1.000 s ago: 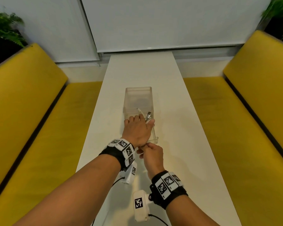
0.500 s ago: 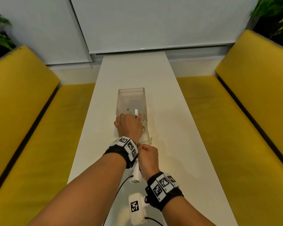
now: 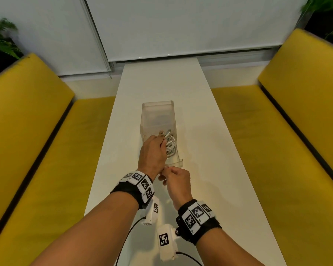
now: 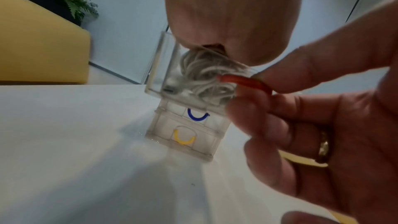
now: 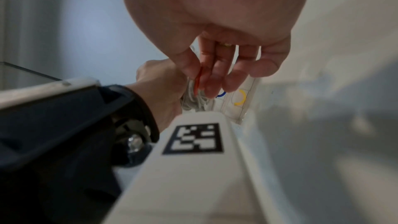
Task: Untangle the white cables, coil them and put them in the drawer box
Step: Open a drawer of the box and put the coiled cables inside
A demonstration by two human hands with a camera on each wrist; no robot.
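White cables (image 3: 170, 148) lie in a loose coil inside the pulled-out top drawer (image 3: 178, 164) of a clear drawer box (image 3: 157, 112), which stands near the middle of the long white worktop (image 3: 210, 150). Seen from the head camera, the left hand (image 3: 152, 156) reaches in from 7 o'clock and rests on top of the coil, its fingers bent down over the strands with one plug end poking out past the fingertips toward 12 o'clock; the left grip looks clamped on the cables, though the fingers' undersides are hidden. The right hand (image 3: 176, 179) sits just at 6 o'clock of the drawer front, touching the left hand's heel. In the left wrist view its thumb and forefinger pinch the red handle (image 4: 243, 82) on the drawer front, so the right grip is clamped on that handle, with a ring on one curled finger. Below the open drawer, two more drawers are shut, one with a blue handle (image 4: 198, 117) and the lowest with a yellow handle (image 4: 184, 138). Yellow benches (image 3: 37, 141) run along both long sides of the worktop, at 9 and 3 o'clock, and green plants (image 3: 0, 39) stand behind the benches' far corners.
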